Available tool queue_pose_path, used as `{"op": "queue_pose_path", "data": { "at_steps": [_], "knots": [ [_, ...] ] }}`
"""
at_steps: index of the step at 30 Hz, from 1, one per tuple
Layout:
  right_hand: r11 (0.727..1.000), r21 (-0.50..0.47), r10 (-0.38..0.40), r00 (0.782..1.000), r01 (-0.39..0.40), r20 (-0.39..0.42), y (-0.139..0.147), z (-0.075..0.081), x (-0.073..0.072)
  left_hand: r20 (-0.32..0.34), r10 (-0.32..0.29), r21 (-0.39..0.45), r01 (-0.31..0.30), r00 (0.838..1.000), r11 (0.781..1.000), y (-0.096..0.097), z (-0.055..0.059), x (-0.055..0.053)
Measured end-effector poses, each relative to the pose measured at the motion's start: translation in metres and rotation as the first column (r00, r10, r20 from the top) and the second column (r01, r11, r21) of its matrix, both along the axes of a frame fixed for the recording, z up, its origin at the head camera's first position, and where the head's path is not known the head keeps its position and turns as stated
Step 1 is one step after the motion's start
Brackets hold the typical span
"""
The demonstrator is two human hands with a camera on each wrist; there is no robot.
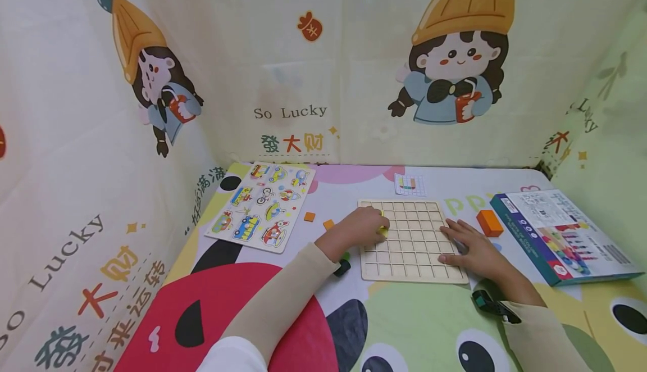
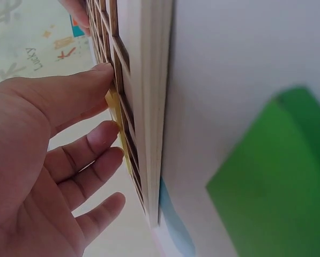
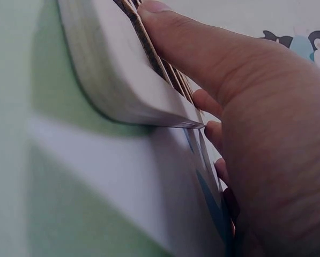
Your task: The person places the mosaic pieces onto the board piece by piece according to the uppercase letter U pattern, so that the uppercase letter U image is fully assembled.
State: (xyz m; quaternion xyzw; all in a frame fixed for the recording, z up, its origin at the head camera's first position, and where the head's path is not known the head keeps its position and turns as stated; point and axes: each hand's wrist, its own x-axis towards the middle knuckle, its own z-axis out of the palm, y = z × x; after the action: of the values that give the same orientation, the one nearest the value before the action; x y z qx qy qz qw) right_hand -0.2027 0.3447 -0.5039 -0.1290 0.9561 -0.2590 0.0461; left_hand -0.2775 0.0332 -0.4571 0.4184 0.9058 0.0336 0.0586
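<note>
The left hand point(image 1: 360, 228) is at the left part of the board point(image 1: 414, 248), a pale wooden grid lying flat on the counter point(image 1: 505, 178). Its grip is curved about the yellow piece point(image 1: 384, 227), thumb and fingertips holding it at the board's surface. In the left wrist view, the little finger is apart from the piece. The piece is mostly covered by the fingers.

The right hand point(image 1: 472, 248) rests on the right edge of the board. Its grip is spread and relaxed: the thumb lies on the grid near the front corner, and the fingertips touch the board farther back.

A green block point(image 2: 261, 176) sits beside the board, on the left hand's side. Two orange pieces, one square point(image 1: 309, 216) and one partly hidden cube point(image 1: 328, 225), lie left of the board. The card point(image 1: 409, 184) lies behind the board. Right of the board are the orange block point(image 1: 489, 223) and the box point(image 1: 566, 237). The picture sheet point(image 1: 260, 206) lies at the far left, printed with vehicles. A printed cloth point(image 1: 364, 68) hangs behind the counter.
</note>
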Motion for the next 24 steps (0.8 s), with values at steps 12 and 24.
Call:
{"op": "queue_pose_path", "data": {
  "at_steps": [12,24],
  "knots": [
    [1.0,0.004,-0.003,1.0,0.003,0.005,-0.001,0.004,0.001,-0.035,-0.012,-0.045,0.011,0.999,0.999,-0.001,0.0,0.001],
    [1.0,0.007,-0.008,1.0,0.008,0.004,-0.001,0.002,0.001,-0.056,-0.032,-0.014,0.031,0.998,0.999,-0.013,0.002,0.005]
  ]
}}
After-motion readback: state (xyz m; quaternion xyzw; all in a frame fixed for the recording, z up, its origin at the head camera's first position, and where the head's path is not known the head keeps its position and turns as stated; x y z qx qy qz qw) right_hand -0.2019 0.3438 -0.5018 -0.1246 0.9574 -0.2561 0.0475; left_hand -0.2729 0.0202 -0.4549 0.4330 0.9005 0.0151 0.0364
